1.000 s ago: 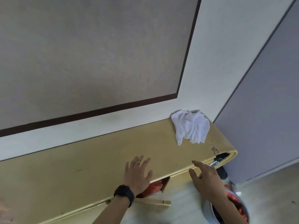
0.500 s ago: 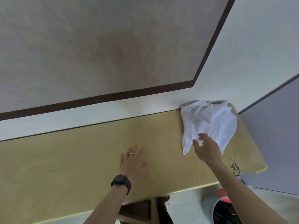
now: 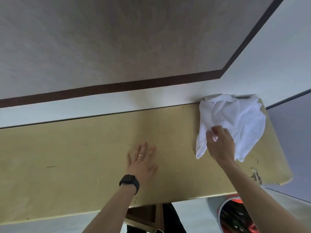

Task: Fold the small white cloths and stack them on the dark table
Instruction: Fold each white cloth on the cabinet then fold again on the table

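Having moved up from the near edge, the right hand is pinching the white cloth at the surface's far right, probably to pull it closer, while the left hand is lying flat, fingers spread, steadying.

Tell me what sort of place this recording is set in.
Probably a plain indoor workroom or utility corner: a scuffed yellow wooden table against a white wall, a crumpled white cloth on it, and a bin below.
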`<move>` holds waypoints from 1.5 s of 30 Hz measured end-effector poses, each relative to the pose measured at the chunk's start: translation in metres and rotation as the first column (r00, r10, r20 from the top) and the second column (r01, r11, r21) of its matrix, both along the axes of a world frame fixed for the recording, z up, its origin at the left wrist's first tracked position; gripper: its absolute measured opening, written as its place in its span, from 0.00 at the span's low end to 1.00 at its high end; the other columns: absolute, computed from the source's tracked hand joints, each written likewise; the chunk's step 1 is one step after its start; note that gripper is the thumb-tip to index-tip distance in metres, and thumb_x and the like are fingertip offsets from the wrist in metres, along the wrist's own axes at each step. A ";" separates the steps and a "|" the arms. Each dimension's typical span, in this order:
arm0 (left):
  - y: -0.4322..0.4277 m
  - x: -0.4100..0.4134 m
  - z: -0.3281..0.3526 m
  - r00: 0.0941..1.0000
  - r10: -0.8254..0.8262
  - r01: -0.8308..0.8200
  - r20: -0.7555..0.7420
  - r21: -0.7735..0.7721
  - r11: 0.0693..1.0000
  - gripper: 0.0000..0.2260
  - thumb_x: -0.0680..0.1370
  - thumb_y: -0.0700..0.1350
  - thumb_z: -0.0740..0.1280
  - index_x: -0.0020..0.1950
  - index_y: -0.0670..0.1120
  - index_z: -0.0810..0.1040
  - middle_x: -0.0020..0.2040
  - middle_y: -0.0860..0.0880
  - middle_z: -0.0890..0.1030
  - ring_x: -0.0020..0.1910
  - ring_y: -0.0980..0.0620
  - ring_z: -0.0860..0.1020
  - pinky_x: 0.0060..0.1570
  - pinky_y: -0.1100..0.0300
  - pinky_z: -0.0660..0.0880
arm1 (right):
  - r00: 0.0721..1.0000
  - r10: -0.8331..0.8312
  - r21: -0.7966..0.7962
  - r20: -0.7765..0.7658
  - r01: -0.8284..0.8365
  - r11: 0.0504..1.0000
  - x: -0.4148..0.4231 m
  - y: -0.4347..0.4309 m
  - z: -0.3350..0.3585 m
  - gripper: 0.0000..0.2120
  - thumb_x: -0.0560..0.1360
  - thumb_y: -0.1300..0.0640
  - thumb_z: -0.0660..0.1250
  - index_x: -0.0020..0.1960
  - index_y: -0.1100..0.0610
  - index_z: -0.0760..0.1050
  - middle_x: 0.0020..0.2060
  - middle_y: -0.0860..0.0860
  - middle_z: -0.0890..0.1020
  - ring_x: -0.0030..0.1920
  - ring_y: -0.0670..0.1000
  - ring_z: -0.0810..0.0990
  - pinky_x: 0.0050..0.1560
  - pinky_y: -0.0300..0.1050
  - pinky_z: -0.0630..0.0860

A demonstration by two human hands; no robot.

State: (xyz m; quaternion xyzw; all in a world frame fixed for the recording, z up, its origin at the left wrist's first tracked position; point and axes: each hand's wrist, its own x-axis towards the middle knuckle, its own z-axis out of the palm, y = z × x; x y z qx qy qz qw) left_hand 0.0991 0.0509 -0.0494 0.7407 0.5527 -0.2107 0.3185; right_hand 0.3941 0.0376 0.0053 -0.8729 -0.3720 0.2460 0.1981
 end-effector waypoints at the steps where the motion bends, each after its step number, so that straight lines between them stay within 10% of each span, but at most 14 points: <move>1: 0.005 0.004 0.009 1.000 0.019 -0.019 0.006 -0.028 0.999 0.35 0.81 0.58 0.57 0.78 0.65 0.36 0.79 0.56 0.33 0.78 0.51 0.34 0.75 0.39 0.37 | 0.999 0.049 0.045 0.004 -0.050 0.998 -0.001 0.001 0.011 0.07 0.81 0.52 0.60 0.56 0.53 0.73 0.47 0.48 0.76 0.44 0.52 0.75 0.44 0.46 0.68; 11: 0.079 0.065 0.201 0.682 -0.008 -0.150 0.731 0.151 0.977 0.27 0.76 0.47 0.69 0.73 0.60 0.69 0.71 0.59 0.71 0.70 0.59 0.66 0.70 0.59 0.64 | 0.834 0.531 0.253 0.148 -0.551 0.795 -0.039 0.000 0.162 0.09 0.80 0.54 0.64 0.54 0.42 0.78 0.42 0.38 0.77 0.41 0.44 0.78 0.39 0.38 0.74; 22: 0.059 -0.063 0.263 0.779 -0.170 0.031 0.604 0.234 0.972 0.13 0.73 0.62 0.71 0.44 0.53 0.77 0.44 0.59 0.80 0.45 0.59 0.76 0.48 0.57 0.75 | 0.839 0.521 0.236 0.160 -0.545 0.805 -0.153 -0.028 0.233 0.05 0.77 0.48 0.69 0.51 0.41 0.82 0.42 0.33 0.80 0.46 0.38 0.79 0.47 0.35 0.74; 32: 0.044 -0.218 0.243 0.902 -0.381 0.226 0.203 0.531 0.817 0.14 0.81 0.60 0.60 0.58 0.56 0.80 0.50 0.56 0.82 0.52 0.54 0.75 0.58 0.57 0.66 | 0.818 0.565 0.118 0.107 -0.575 0.810 -0.224 -0.061 0.192 0.06 0.79 0.50 0.66 0.52 0.44 0.81 0.42 0.36 0.79 0.42 0.38 0.77 0.41 0.33 0.70; 45: -0.026 -0.314 0.215 0.931 0.012 -0.097 0.364 0.215 0.972 0.09 0.78 0.58 0.67 0.49 0.56 0.83 0.44 0.60 0.81 0.45 0.60 0.78 0.48 0.56 0.76 | 0.799 0.601 0.096 -0.018 -0.597 0.797 -0.253 -0.121 0.155 0.03 0.77 0.50 0.69 0.46 0.43 0.81 0.38 0.38 0.81 0.45 0.40 0.77 0.46 0.35 0.70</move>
